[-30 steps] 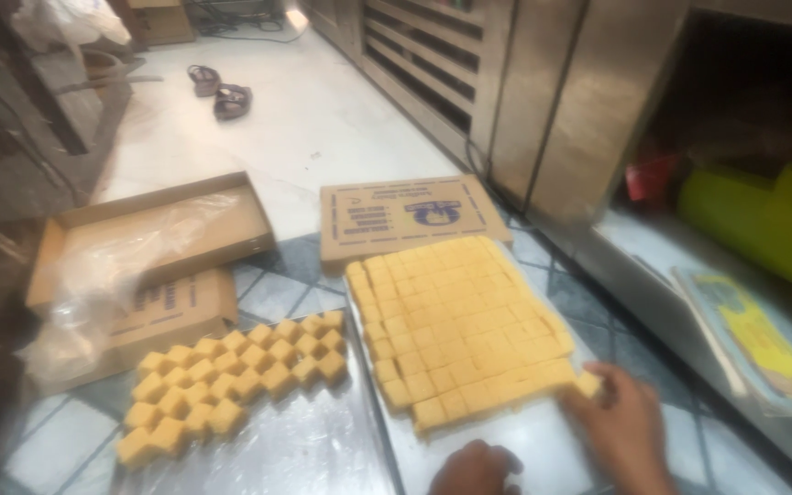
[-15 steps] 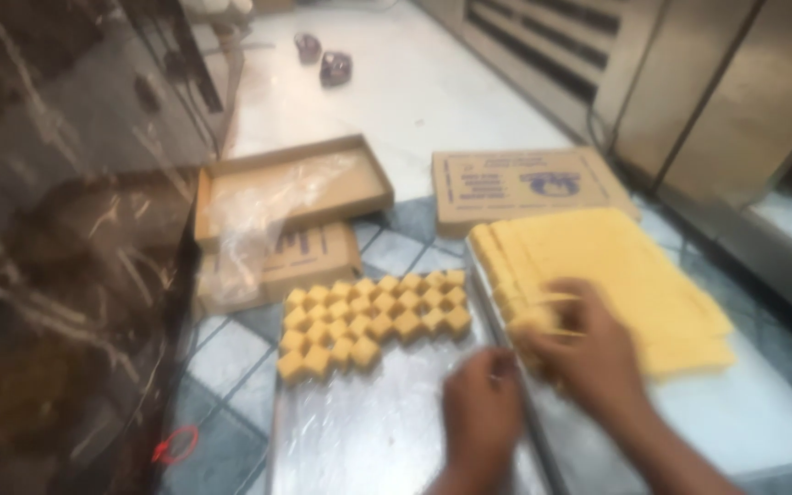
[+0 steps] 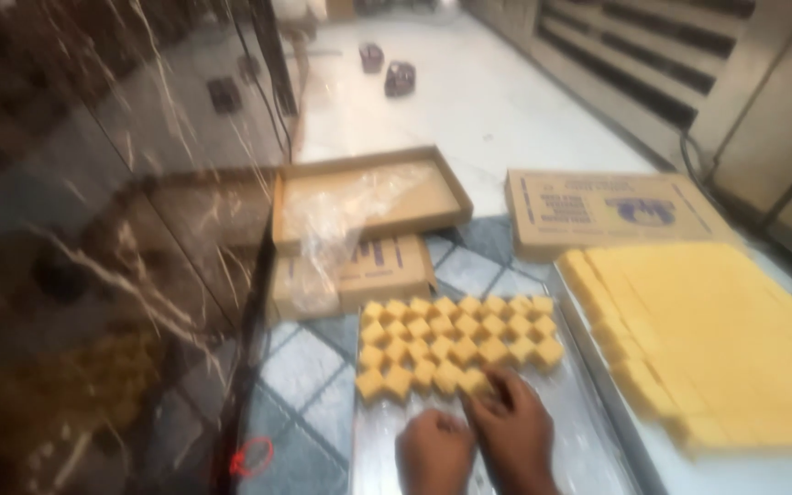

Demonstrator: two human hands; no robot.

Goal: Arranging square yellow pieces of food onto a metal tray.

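Both my hands rest low on a shiny metal tray (image 3: pixel 588 431). My right hand (image 3: pixel 515 426) reaches forward, its fingers touching the front row of small yellow cubes (image 3: pixel 456 344) laid out in rows on that tray. My left hand (image 3: pixel 434 451) sits just beside it, knuckles curled, close to the tray surface; whether it holds a cube is hidden. To the right lies a large slab of cut yellow squares (image 3: pixel 717 339) on another tray.
An open cardboard box (image 3: pixel 368 197) with clear plastic lining lies behind the tray, a flat printed lid (image 3: pixel 359 270) below it. Another printed box (image 3: pixel 611 211) lies at the back right. A dark marble wall (image 3: pixel 93 247) fills the left. Two dark objects (image 3: pixel 387 69) sit on the far floor.
The view has swung left. My right hand left the big slab and came over to the rows of cubes on the left tray; my left hand moved in beside it.
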